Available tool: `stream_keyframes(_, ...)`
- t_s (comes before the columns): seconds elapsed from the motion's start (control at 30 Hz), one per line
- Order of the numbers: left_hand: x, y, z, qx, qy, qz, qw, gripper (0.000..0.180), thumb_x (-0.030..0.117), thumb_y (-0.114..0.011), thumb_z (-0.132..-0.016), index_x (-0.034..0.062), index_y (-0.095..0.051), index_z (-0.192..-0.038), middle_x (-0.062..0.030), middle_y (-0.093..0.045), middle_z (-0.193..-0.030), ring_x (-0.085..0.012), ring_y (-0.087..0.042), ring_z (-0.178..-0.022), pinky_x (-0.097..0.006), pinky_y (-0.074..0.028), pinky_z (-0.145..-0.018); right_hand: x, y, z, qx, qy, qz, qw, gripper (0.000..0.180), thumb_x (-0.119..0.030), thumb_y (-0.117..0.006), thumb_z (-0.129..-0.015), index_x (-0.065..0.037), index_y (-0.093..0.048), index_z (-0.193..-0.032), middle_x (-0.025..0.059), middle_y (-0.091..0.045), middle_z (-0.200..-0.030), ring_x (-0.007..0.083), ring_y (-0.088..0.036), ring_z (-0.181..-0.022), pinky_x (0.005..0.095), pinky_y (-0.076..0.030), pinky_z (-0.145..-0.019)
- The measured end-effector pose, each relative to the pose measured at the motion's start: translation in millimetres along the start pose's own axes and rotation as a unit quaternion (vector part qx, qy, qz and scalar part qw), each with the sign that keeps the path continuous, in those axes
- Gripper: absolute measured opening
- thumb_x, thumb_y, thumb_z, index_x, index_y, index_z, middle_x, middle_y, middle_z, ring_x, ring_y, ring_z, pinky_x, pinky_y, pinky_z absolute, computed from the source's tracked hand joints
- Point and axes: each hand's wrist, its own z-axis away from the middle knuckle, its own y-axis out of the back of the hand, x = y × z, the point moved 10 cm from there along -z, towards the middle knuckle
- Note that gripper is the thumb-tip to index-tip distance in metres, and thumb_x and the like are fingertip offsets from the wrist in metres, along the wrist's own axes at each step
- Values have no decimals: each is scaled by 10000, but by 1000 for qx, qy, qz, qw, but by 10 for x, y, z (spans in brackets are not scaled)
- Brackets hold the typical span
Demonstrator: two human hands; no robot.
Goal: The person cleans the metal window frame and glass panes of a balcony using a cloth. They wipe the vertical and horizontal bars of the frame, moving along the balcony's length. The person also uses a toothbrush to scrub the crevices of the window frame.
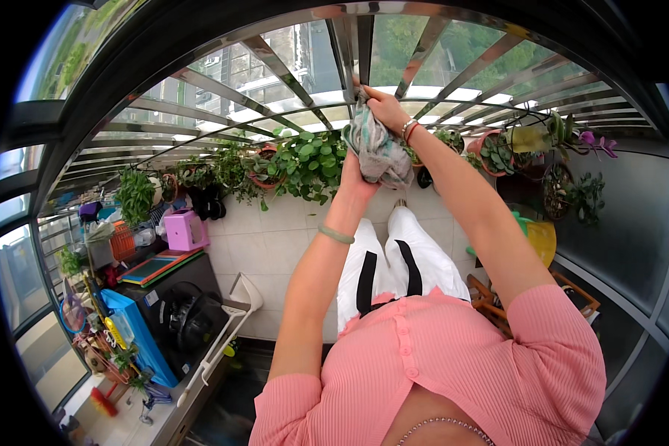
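Note:
A crumpled grey cloth (379,145) with green and pale stripes is bunched against a shiny metal railing bar (343,56) in front of me. My right hand (385,108) closes on the upper end of the cloth, its fingers right at the bar. Lower down, my left hand (358,177) grips the cloth from the near left side; folds of fabric hide most of its fingers. The cloth's loose part hangs to the right of my left wrist, which wears a jade-coloured bangle (336,235).
Potted plants (308,165) line the railing's foot. On the left stand a pink stool (186,230), a black fan (193,316) and a white dustpan (243,293). At right are more pots (492,152), a yellow container (541,241) and a wooden rack (490,303).

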Motion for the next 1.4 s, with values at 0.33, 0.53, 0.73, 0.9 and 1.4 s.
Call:
stream_keyframes(0.33, -339, 396, 124, -10, 48, -5, 999, 439, 464, -464, -916, 162, -563, -1220, -9, -572, -1246, -227, -526, -1156, -438, -396, -1006, -271, -192, 566, -53, 3, 283, 958, 436, -208, -418, -890, -241, -433, -1324, 228, -639, -861, 406, -613, -796, 497, -481, -701)
stream_keyframes(0.53, 52, 485, 128, -11, 3, 0, 1000, 434, 478, -466, -911, 176, -576, -1201, 1, -584, -1227, -219, -536, -1137, -428, -415, -977, -513, -571, 429, -103, -31, 423, 900, 593, -154, -418, -875, -144, -218, -1433, 216, -658, -813, 405, -638, -733, 488, -497, -649)
stream_keyframes(0.73, 357, 642, 80, 13, 18, -7, 1000, 413, 472, -457, -913, 176, -596, -1166, -14, -599, -1194, -227, -549, -1112, -440, -423, -967, -351, -843, 289, -72, -81, 361, 926, 664, -110, -417, -846, -118, -148, -1452, 268, -650, -868, 442, -639, -772, 511, -503, -705)
stream_keyframes(0.9, 608, 492, 152, 28, -14, 33, 999, 427, 459, -427, -920, 176, -569, -1207, -20, -573, -1240, -237, -536, -1138, -444, -401, -992, -376, -1033, -139, -72, 14, 306, 949, 530, -162, -391, -885, -136, -272, -1401, 295, -612, -826, 451, -603, -754, 520, -477, -690)
stream_keyframes(1.4, 578, 607, 134, 21, -4, 16, 1000, 404, 457, -457, -916, 180, -585, -1181, 3, -601, -1191, -212, -541, -1131, -419, -423, -970, -411, -997, -22, -62, -38, 289, 955, 475, -191, -372, -890, -269, -340, -1357, 266, -625, -875, 452, -592, -833, 551, -444, -748)
